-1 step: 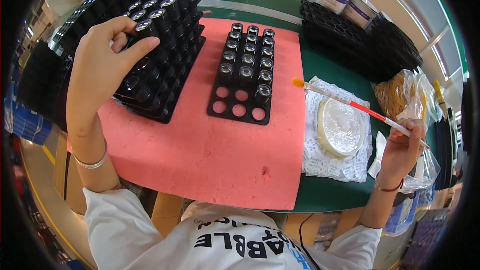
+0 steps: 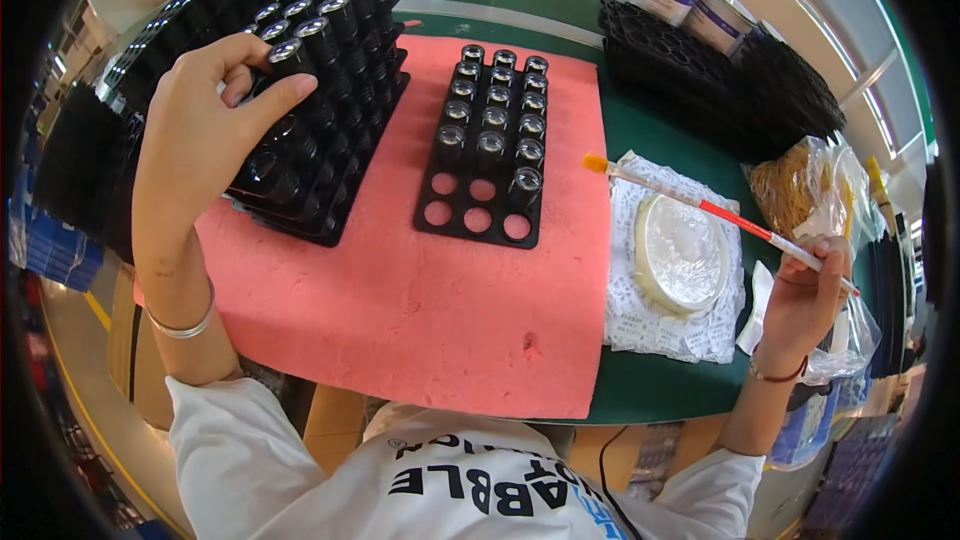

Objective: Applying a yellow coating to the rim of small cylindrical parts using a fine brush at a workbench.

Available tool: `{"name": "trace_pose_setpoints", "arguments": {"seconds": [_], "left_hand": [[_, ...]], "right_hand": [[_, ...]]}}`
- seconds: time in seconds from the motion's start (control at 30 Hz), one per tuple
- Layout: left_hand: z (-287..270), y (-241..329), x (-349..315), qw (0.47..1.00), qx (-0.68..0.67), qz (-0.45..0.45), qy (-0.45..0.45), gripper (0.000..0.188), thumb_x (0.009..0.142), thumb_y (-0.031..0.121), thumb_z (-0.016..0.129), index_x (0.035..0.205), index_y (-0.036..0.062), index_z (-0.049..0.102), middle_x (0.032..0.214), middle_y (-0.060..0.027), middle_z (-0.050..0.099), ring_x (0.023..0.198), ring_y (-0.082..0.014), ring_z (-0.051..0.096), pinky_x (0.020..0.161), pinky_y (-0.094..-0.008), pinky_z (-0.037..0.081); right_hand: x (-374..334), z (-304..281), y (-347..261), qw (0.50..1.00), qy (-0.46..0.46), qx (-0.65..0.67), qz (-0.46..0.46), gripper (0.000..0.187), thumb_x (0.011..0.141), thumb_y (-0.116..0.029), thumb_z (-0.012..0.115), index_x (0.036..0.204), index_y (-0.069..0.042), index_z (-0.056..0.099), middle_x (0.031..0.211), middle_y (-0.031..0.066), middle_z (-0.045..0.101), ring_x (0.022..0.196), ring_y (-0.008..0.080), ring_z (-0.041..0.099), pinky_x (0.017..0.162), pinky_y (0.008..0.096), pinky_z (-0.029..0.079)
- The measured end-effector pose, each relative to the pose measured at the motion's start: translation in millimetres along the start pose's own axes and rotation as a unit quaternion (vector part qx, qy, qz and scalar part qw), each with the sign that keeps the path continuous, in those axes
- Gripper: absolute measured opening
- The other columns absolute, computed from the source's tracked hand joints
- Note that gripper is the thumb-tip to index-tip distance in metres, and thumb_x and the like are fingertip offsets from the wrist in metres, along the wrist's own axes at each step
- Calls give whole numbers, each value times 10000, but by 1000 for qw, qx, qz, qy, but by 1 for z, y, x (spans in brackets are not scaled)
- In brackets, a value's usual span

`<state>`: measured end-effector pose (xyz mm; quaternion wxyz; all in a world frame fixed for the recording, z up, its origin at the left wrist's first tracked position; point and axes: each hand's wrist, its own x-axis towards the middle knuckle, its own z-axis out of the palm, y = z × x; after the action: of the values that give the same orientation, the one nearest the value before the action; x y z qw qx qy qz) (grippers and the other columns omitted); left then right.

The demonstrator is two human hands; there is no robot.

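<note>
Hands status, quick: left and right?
Left hand: closed on a black cylinder between thumb and fingers.
Right hand: closed, holding a brush, bristles pointing left.

The single head-worn fisheye view looks steeply down and slightly forward from close above, taking in the left hand (image 2: 200, 130), right hand (image 2: 812, 285), pink mat (image 2: 400, 330) and, lowermost, white shirt (image 2: 450, 455).
</note>
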<state>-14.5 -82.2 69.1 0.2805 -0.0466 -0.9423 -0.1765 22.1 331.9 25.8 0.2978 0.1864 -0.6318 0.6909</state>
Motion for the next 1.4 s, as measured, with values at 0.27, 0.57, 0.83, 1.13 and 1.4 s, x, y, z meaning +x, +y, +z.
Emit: {"name": "trace_pose_setpoints", "arguments": {"seconds": [0.27, 0.57, 0.83, 1.13, 1.4], "left_hand": [[-1, 2, -3, 1000, 1, -18, 11, 329, 629, 223, 690, 762, -36, 536, 513, -15, 267, 477, -104, 269, 463, -255, 252], [8, 60, -34, 987, 1, 28, 156, 210, 609, 160, 720, 677, 39, 562, 517, 4, 322, 452, -78, 283, 415, -216, 227], [78, 61, -53, 980, 84, 182, -16, 302, 660, 261, 644, 860, 66, 529, 721, -40, 559, 572, -185, 555, 450, -283, 443], [96, 56, -46, 989, 103, 90, -58, 392, 750, 300, 552, 1021, 37, 448, 740, -142, 582, 638, -314, 583, 512, -373, 474], [99, 62, -40, 983, 28, -22, -178, 303, 808, 293, 479, 989, 51, 448, 730, -211, 580, 671, -396, 557, 595, -457, 441]], "right_hand": [[-1, 4, 1, 1000, -11, -2, 0, 179, 848, -181, 473, 777, -17, 483, 668, 82, 507, 583, 134, 520, 540, 206, 417], [-2, 5, 3, 1000, -10, 6, 7, 149, 840, -135, 467, 777, -3, 493, 692, 98, 525, 592, 153, 536, 564, 234, 439], [-3, 2, -1, 1000, -21, -10, 1, 147, 836, -106, 463, 792, 25, 511, 735, 105, 525, 617, 171, 554, 589, 258, 461], [-4, -3, 10, 999, -10, -28, 18, 146, 825, -113, 510, 786, 15, 568, 740, 58, 571, 619, 66, 492, 534, 168, 326], [-1, 2, 4, 999, -35, -24, -2, 130, 820, -78, 501, 790, 35, 558, 729, 97, 581, 638, 139, 576, 605, 221, 440]]}}
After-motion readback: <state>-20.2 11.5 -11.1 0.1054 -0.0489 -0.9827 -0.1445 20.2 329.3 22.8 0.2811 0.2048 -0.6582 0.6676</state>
